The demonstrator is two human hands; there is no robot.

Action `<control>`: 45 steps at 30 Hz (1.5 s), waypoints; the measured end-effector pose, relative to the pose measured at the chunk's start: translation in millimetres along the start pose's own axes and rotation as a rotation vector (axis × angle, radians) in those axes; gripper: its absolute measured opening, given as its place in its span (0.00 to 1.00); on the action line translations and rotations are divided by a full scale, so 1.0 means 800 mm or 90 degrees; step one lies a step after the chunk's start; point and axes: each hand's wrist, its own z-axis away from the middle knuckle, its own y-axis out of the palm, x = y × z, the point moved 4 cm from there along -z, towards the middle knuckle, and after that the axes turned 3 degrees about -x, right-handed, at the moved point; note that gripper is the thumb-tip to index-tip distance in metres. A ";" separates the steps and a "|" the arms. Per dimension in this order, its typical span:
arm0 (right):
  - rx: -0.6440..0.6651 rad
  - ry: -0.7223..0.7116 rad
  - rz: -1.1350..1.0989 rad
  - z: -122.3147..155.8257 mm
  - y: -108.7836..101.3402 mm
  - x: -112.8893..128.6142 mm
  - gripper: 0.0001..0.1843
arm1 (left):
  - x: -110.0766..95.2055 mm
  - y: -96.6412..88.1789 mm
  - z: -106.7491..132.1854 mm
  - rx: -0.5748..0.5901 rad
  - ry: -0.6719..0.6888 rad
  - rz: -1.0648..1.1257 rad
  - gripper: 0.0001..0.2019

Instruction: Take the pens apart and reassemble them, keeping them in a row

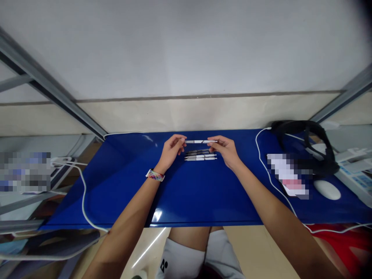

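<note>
Between my two hands, a white and dark pen [198,142] lies crosswise over the blue table [203,193]. My left hand [173,149] pinches its left end, and my right hand [223,149] pinches its right end. Just nearer to me, several pens [200,157] are lined up side by side on the table, pointing the same way; some look white and grey, others darker. Fingers of my right hand come close to the right ends of the darker ones; whether they touch cannot be made out. A colourful band [155,175] is around my left wrist.
On the right are a phone [287,176] with a blurred screen, a white mouse [327,190] and a black headset-like strap [310,143]. A white cable [263,162] runs along that side; another cable [84,193] crosses the left. Behind the table stands a wall [188,114].
</note>
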 end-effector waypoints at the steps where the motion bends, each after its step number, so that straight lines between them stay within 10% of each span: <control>1: 0.001 0.001 -0.003 0.000 0.000 0.000 0.17 | -0.001 0.000 0.000 0.000 0.005 -0.012 0.13; 45: 0.014 0.014 -0.016 0.000 0.001 0.003 0.17 | -0.004 0.004 0.004 0.015 0.008 -0.046 0.14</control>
